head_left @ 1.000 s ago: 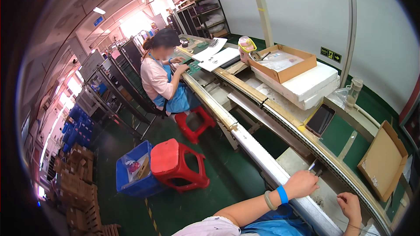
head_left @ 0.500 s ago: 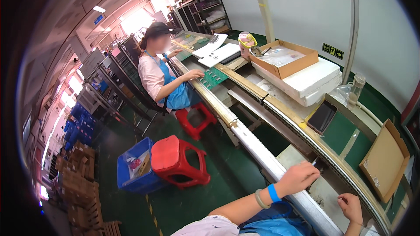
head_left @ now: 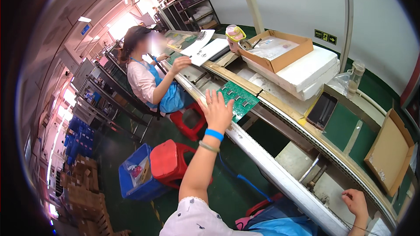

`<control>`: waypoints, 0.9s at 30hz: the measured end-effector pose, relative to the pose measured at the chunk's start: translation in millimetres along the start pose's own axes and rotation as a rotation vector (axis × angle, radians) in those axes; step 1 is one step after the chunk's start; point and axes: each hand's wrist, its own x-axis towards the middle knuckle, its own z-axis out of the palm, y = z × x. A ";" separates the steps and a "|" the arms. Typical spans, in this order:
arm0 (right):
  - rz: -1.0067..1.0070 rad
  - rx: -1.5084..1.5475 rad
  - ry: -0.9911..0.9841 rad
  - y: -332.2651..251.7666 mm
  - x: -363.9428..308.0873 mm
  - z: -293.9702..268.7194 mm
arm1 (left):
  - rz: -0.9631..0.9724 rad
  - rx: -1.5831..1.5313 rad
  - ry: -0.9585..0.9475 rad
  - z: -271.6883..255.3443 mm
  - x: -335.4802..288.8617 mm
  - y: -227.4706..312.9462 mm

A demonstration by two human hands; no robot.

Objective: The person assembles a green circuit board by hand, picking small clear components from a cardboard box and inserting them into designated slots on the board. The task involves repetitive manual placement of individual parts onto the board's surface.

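Note:
My left hand (head_left: 217, 114) reaches out over the near rail of the conveyor, fingers spread. Its fingertips are at the near edge of a green circuit board (head_left: 238, 99) with several dark components, which lies across the rails; whether they touch it I cannot tell. Around that wrist are a blue band (head_left: 214, 134) and a beige bangle (head_left: 209, 146). At the lower right, my right hand (head_left: 356, 203) hangs over the conveyor bed with its fingers curled in, and nothing shows between them.
Beyond the far rail (head_left: 302, 124) lie a dark phone-like device (head_left: 322, 112) and an open cardboard box (head_left: 282, 50) on white foam (head_left: 306, 72). A co-worker (head_left: 146, 72) sits further up the line. Red stools (head_left: 165, 161) and a blue bin (head_left: 138, 177) stand on the floor at left.
My left hand has swung up and left from the near conveyor bed toward the board. The circuit board has come nearer along the rails. The co-worker's hand has lifted off it.

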 end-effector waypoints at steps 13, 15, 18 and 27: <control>0.061 0.001 0.037 9.2 -0.3 -0.7 | -0.221 -0.085 -0.568 92.0 67.0 -36.4; 0.066 -0.003 0.034 11.2 0.4 -1.2 | -0.218 -0.086 -0.557 95.6 65.7 -36.8; 0.029 -0.016 0.055 13.1 1.9 0.2 | -0.176 -0.083 -0.544 92.0 62.4 -37.3; 0.044 -0.041 0.000 3.3 -0.4 -2.0 | 0.064 -0.211 -0.329 46.2 21.9 -5.7</control>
